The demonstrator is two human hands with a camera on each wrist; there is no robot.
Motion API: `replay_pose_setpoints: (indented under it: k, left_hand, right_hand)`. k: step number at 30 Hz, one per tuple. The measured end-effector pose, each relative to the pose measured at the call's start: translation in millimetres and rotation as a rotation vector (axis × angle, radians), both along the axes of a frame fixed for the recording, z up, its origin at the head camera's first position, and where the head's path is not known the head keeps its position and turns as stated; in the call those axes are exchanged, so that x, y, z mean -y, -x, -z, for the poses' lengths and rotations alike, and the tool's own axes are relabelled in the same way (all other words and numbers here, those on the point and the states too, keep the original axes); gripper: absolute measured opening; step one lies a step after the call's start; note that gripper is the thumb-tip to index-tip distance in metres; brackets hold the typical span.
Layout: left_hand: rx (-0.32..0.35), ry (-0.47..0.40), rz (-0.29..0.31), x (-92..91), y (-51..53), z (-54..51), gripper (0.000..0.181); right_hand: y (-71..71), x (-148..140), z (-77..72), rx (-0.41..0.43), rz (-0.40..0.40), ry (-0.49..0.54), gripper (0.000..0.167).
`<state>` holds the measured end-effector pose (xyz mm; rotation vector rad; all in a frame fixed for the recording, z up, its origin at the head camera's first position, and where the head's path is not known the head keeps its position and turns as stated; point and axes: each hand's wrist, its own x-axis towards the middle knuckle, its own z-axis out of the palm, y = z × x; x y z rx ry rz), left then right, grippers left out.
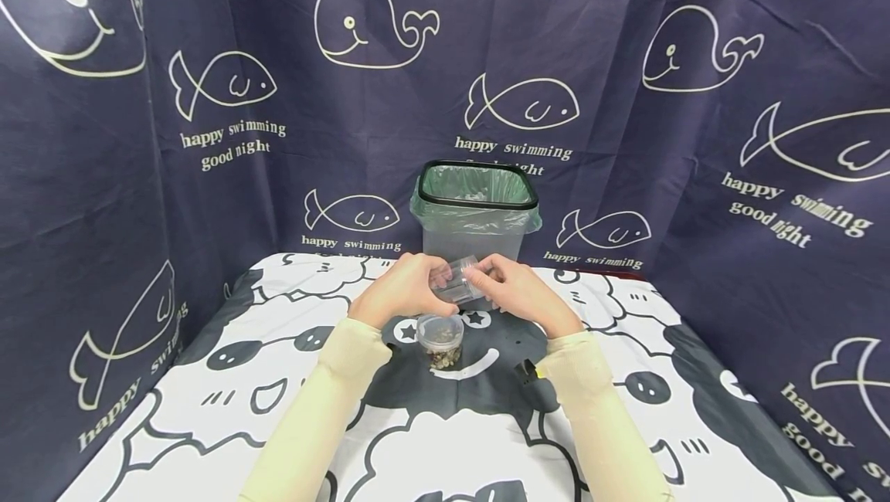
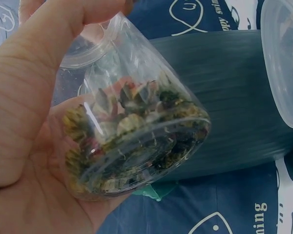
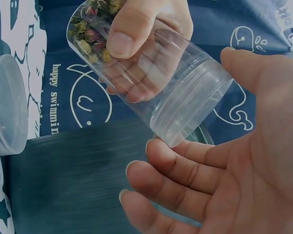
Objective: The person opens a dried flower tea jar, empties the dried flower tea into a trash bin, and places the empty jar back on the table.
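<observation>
My left hand (image 1: 406, 286) grips a clear plastic jar (image 2: 136, 63) round its side and holds it tilted above the cloth. Dried flower buds and leaves (image 2: 132, 122) lie in the bottom end of this jar. At its other end is a translucent screw lid (image 3: 193, 105), seated on the jar's mouth. The thumb and fingertips of my right hand (image 1: 521, 290) pinch that lid from both sides. Below the hands, a second lidded jar (image 1: 441, 341) stands upright on the cloth with dried pieces inside.
Behind the hands stands a bin (image 1: 473, 245) with a black rim and a green plastic liner (image 1: 480, 218). A cartoon-print cloth (image 1: 292, 386) covers the table. Dark blue curtains (image 1: 389, 139) with fish and whale drawings hang at the back and sides.
</observation>
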<state>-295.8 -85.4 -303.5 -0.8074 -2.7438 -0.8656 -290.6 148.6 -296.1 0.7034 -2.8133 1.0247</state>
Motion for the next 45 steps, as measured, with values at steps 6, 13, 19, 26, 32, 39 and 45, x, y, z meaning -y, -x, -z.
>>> replay_pose_setpoints:
  k: [6,13,19,26,32,39,45]
  left_hand:
    - [-0.010,0.011,-0.002,-0.1,-0.6,0.0,0.045]
    - [-0.014,0.015,-0.007,-0.3,-1.7,-0.7,0.045]
    - [0.005,0.013,-0.012,-0.5,-2.2,-1.2,0.046]
    - [0.016,0.001,-0.007,0.4,-2.0,-1.0,0.048]
    - [0.008,0.003,-0.004,-0.1,-2.1,-1.7,0.047]
    - [0.013,0.005,-0.011,-1.3,-2.0,-1.5,0.047]
    - [0.010,0.000,-0.009,-1.2,-1.9,-0.5,0.047]
  right_hand:
    - [-1.1,0.3,-1.4,0.017,-0.005,-0.006,0.049]
    - [-1.3,-0.9,-2.3,0.024,-0.022,-0.007,0.049]
    - [-1.2,-1.5,-1.6,0.025,-0.035,0.005,0.049]
    - [-2.4,-1.4,-2.6,-0.006,-0.049,-0.001,0.048]
    - [-3.7,-3.1,-4.9,-0.004,-0.072,0.012,0.049]
    - [-2.6,-6.0,-4.0,0.001,-0.093,0.025,0.053]
    - [-4.1,-6.3,-4.5,0.022,-0.101,0.051,0.053]
